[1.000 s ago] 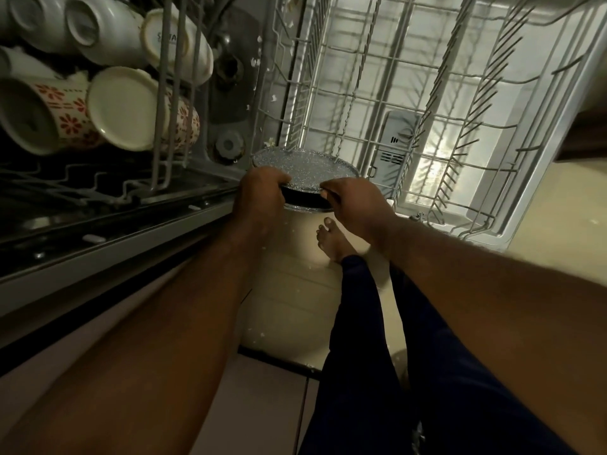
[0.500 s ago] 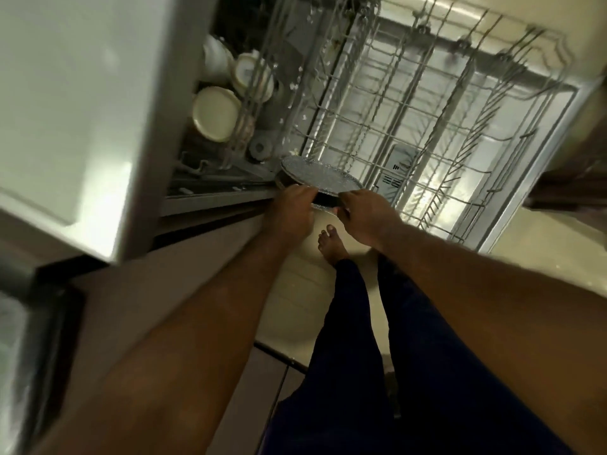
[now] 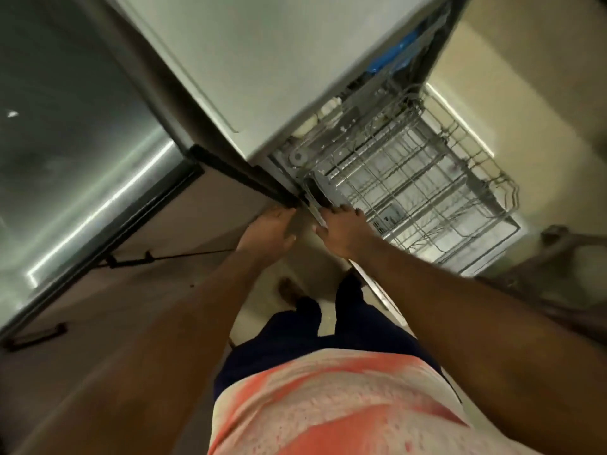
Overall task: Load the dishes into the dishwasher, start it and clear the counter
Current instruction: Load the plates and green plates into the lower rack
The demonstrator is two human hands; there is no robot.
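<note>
Head view: pan (image 3: pixel 318 191) stood on edge in lower rack (image 3: pixel 427 198), at corner nearest you. Its speckled face was turned toward rack's middle and its long axis ran away from you. Your right hand (image 3: pixel 341 229) sat right of near rim, fingers curled onto it. Your left hand (image 3: pixel 267 229) touched left side; blur, so cannot tell if it gripped. Pan lay straight ahead between hands, both about equally near.

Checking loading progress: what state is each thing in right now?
lower rack: pulled out
door: open, lying flat
pan: on edge in the lower rack's near corner
right hand: grips the pan's rim
left hand: by the pan, grip unclear
</note>
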